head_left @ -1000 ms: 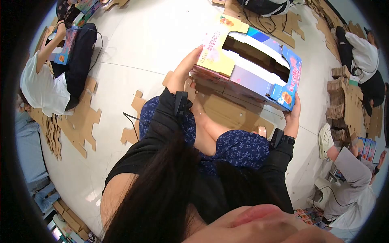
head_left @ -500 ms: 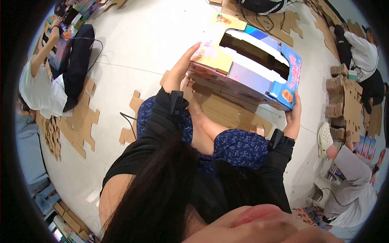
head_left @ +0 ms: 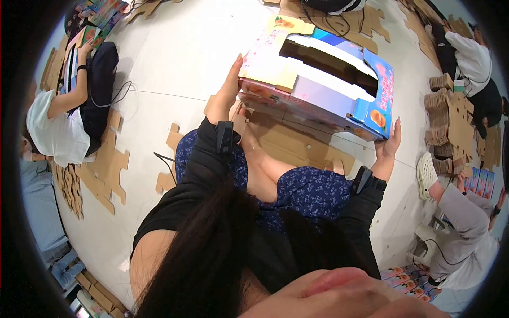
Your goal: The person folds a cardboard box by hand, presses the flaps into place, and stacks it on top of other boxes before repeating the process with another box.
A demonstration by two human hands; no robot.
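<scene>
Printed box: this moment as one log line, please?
printed box: held, slot open | left hand: yellow end | right hand: blue end

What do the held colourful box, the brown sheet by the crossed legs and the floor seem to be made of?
The colourful box: probably printed card, perhaps glossy, judging by its folded panels and thin cut edges.
The brown sheet: likely matt cardboard, from its tan colour and flatness.
The floor: smooth, shiny pale tiles, with straight joints and reflections; ceramic or stone, I can't tell.
</scene>
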